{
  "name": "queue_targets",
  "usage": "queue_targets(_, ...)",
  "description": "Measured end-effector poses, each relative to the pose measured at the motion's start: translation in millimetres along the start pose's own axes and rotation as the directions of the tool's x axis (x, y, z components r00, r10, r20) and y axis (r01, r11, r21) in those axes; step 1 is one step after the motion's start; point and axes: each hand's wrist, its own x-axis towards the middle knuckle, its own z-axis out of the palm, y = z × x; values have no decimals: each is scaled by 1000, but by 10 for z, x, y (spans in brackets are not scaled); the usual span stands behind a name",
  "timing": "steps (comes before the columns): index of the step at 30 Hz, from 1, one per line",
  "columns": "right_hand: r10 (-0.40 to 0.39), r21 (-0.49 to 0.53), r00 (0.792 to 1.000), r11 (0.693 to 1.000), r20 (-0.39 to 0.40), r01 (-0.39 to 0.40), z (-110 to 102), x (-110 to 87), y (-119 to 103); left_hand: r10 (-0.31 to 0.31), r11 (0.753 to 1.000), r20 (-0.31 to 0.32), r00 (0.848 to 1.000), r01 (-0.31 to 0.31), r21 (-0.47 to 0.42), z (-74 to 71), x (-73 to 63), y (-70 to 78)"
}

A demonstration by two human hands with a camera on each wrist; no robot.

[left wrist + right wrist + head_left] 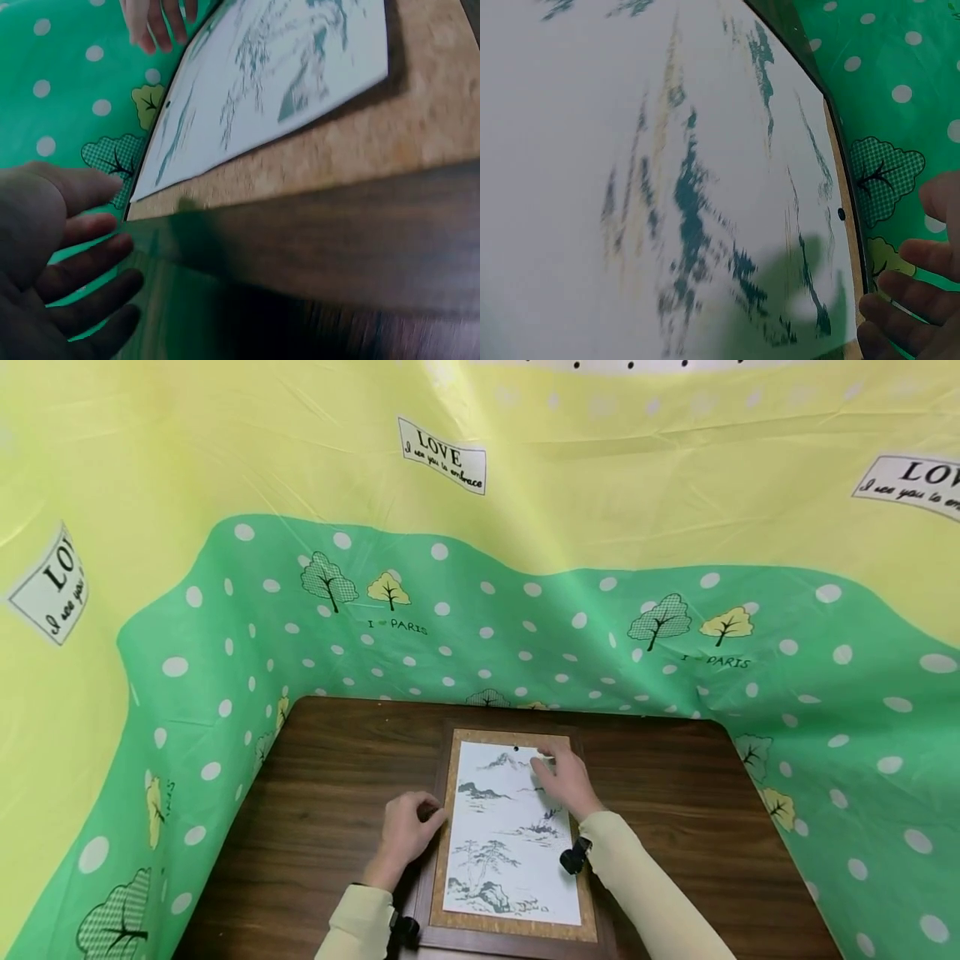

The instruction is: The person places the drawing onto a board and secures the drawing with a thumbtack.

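Note:
A white sheet with a landscape ink painting (pixel 495 827) lies on a cork board (pixel 517 928) in a dark wooden frame. A small black pin (pixel 516 748) shows at the sheet's top edge. My left hand (pixel 408 827) is beside the frame's left edge, fingers loosely bent and holding nothing in the left wrist view. Over the sheet's upper right part is my right hand (pixel 567 783), its fingers spread near the top corner. Nothing shows between those fingers in the right wrist view. Whether its fingertips touch the paper cannot be told. The sheet's lower edge lifts slightly off the cork (pixel 420 112).
A dark wood-grain table (pixel 337 760) carries the board. Behind and at both sides hangs a green and yellow curtain (pixel 480 610) with white dots and printed trees. A black wrist camera sits on each sleeve (pixel 637 877).

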Motion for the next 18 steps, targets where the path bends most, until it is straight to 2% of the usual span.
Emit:
queue_targets(3,-49,-61,999,997,5,49,-59,-88,48,78,997,-53,996,-77,33,-21,26,-45)
queue_targets(5,-78,-96,997,992,2,78,-103,-160,77,90,995,-59,994,-87,48,-44,39,-69)
queue_targets(9,-119,-174,993,978,-1,117,-182,-304,140,56,991,-32,998,-51,120,-119,42,-105)
queue_targets(13,-146,-246,989,960,-16,137,-238,-432,187,15,976,16,1000,-18,216,-210,38,-144)
queue_targets(18,-160,-384,987,913,-31,136,-306,-561,275,4,956,60,998,-22,294,-289,71,-195)
